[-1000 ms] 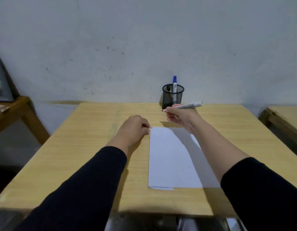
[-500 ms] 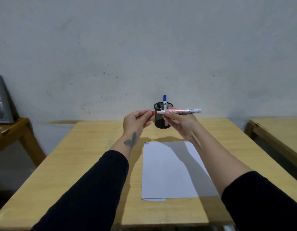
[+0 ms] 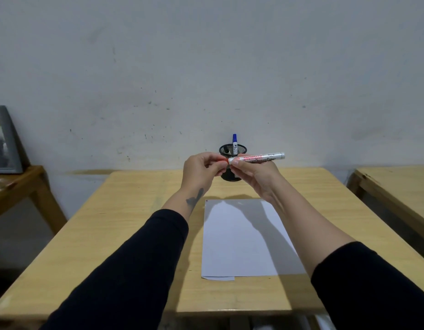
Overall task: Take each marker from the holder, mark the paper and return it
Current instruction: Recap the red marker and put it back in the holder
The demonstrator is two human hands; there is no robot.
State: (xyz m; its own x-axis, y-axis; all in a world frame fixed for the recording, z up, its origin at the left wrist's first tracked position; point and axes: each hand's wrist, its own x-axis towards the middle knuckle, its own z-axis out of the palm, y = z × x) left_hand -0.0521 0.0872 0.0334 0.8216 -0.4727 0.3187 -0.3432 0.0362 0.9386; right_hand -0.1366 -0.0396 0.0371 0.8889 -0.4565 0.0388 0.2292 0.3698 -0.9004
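My right hand holds a white marker with red lettering level in the air, in front of the black mesh holder. My left hand pinches the red cap at the marker's left end; the cap sits against the barrel. A blue-capped marker stands upright in the holder, and a dark marker leans inside it. The white paper lies on the wooden table below my hands, with a small red mark at its far left corner.
A second wooden table stands to the right. At the left a lower wooden stand carries a framed picture leaning on the wall. The wall runs directly behind the holder.
Both hands rose from the paper to in front of the holder. My left hand brought the red cap to the marker's tip, and now cap and barrel meet.
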